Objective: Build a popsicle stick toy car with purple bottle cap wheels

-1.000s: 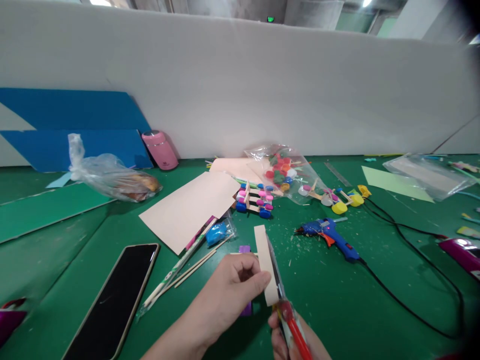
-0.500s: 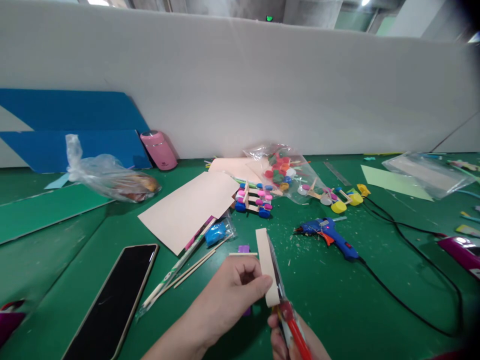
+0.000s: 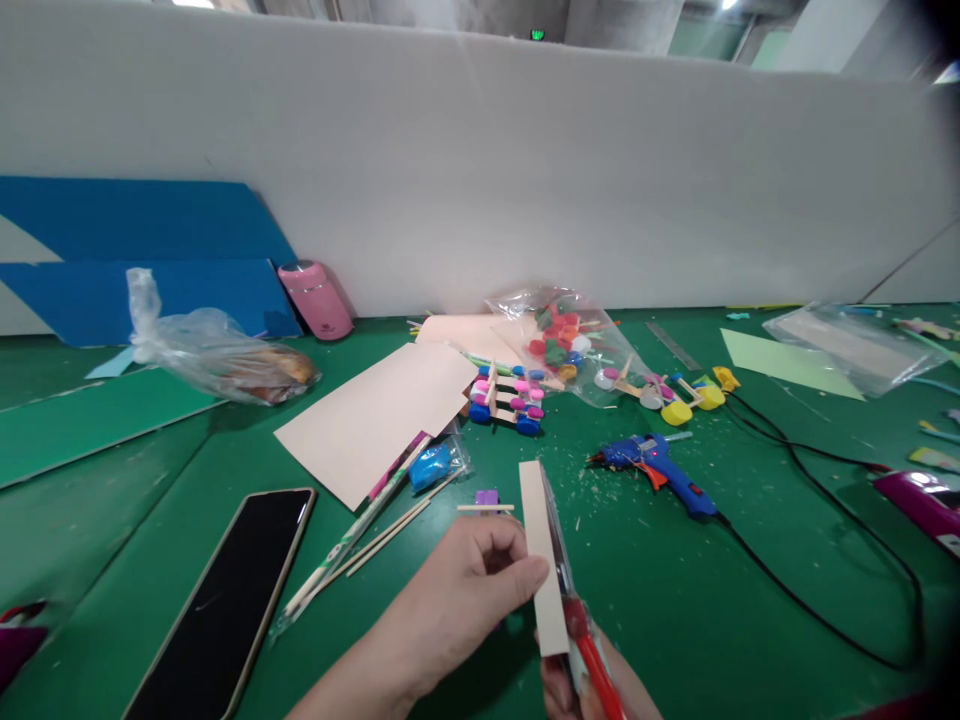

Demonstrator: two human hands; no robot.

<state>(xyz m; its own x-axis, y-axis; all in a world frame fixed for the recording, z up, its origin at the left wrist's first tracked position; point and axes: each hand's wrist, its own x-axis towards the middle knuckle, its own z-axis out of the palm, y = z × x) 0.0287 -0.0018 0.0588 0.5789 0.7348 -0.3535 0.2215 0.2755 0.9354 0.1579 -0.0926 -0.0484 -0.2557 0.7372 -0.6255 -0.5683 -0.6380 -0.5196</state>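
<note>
My left hand [image 3: 480, 575] pinches a cream strip of card [image 3: 544, 540] between thumb and fingers, held upright over the table. In my right hand [image 3: 622, 685] are red-handled scissors [image 3: 592, 655], their blades pointing away from me along the strip's right edge. Part of the right hand's grip is hidden behind the strip and handles. Just beyond my left hand lie a purple piece [image 3: 486, 498] and a short thin stick [image 3: 480, 508]. Farther back stands a small build of craft sticks with pink and blue caps [image 3: 506, 400].
A blue glue gun [image 3: 660, 465] with a black cord lies at right. At left are a phone [image 3: 225, 600], wrapped sticks [image 3: 360, 520] and cream card [image 3: 382, 420]. A bag of coloured caps [image 3: 562, 340] and a pink flask [image 3: 316, 300] stand near the white partition.
The card strip has shifted slightly right and toward me, its near end now lower beside the scissor handles. My hands stay nearly in place.
</note>
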